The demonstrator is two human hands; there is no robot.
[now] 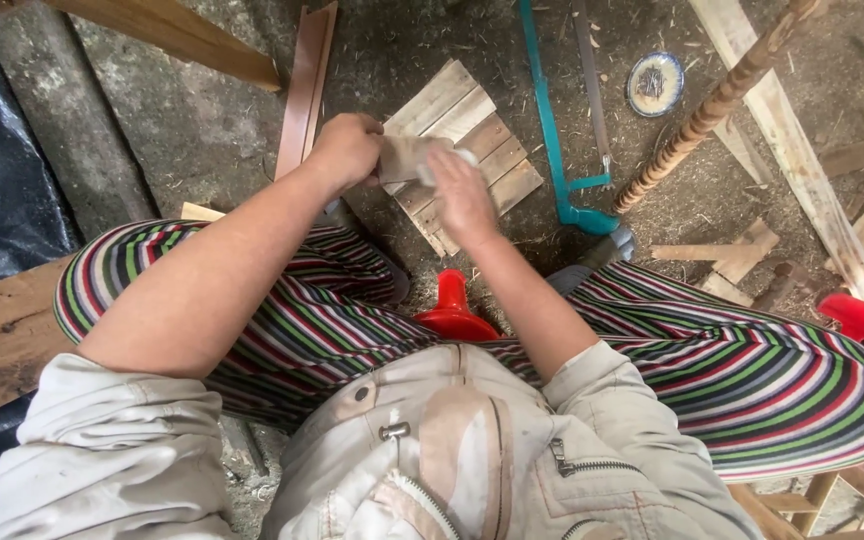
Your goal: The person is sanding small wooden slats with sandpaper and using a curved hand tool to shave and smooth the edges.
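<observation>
My left hand is closed around one end of a small pale brown piece, a wood block or folded sandpaper, held between my knees. My right hand lies over its other end, fingers pressed on it. Both hands hover above a small panel of joined wooden slats lying on the dirt floor. I sit with striped trousers and a beige jacket in view.
A teal-framed bow saw lies right of the slat panel. A spiral-carved stick, a small round tin lid, pale planks and wood offcuts lie at right. A red plastic stool shows between my legs. Boards and black sheeting are left.
</observation>
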